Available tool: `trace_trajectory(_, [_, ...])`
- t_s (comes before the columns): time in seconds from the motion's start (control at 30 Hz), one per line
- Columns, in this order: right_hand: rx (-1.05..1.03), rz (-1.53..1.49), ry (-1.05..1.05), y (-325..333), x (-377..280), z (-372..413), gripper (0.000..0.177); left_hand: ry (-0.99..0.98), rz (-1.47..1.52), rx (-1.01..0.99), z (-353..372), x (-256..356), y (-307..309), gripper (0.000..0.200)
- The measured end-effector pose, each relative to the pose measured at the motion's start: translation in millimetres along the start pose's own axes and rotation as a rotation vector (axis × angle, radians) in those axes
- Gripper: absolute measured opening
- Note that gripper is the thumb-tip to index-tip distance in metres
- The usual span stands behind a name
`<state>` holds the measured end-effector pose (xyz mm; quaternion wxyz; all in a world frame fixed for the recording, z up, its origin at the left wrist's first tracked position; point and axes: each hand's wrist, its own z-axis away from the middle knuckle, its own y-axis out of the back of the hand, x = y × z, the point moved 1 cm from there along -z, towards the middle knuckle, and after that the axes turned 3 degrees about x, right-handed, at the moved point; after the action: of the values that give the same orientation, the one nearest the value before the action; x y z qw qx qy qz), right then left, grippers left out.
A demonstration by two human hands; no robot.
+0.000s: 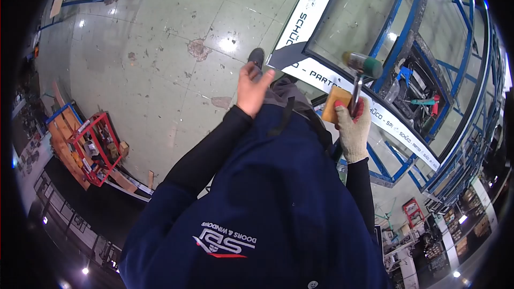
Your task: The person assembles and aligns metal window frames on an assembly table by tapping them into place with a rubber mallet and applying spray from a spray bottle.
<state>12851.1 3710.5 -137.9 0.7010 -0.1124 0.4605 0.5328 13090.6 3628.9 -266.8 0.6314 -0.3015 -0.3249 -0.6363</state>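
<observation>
My right hand [355,128], in a beige knitted glove with red at the fingertips, is closed around the metal handle of a mallet [367,66]. The mallet's head has a green end and a blurred tan end. A yellowish wooden block [335,104] is held in the same hand, against the thumb. Both are over the near edge of a window or door frame [396,128] covered in white lettered film, with a dark corner. Bare and holding nothing, my left hand [254,91] is left of that corner, thumb apart from the fingers.
Blue metal stands [393,16] are under and beyond the frame. Hand tools with teal and red handles [426,100] lie in a dark tray at right. A red metal rack [96,147] with wooden pieces stands at left on the greenish floor [176,75]. My shoe [256,56] is near the corner.
</observation>
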Motion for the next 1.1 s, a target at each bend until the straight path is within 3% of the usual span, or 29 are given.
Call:
trace_trajectory(0.03, [0.020, -0.004, -0.018, 6, -1, 0, 0.035, 0.026, 0.008, 0.070, -11, 4, 6, 0.080])
trace_trajectory(0.2, [0.081, -0.092, -0.017, 19, 6, 0, 0.032, 0.244, 0.432, -0.341, -35, 21, 4, 0.078])
trace_trajectory(0.67, [0.068, 0.006, -0.003, 17, 13, 4, 0.040, 0.165, 0.253, -0.286, -38, 15, 5, 0.070])
trace_trajectory(0.77, [0.054, 0.168, 0.087, 11, 13, 1, 0.042, 0.186, 0.259, -0.276, -39, 16, 5, 0.067])
trace_trajectory(0.9, [-0.108, 0.190, 0.146, -12, 1, -10, 0.042, 0.183, 0.242, -0.244, -42, 13, -3, 0.063])
trace_trajectory(1.0, [-0.251, 0.243, 0.143, -37, -15, -21, 0.040, 0.296, 0.237, -0.124, -22, 16, -3, 0.054])
trace_trajectory(1.1, [-0.342, 0.280, 0.172, -63, -23, -28, 0.038, 0.595, 0.466, -0.398, 20, 34, 8, 0.056])
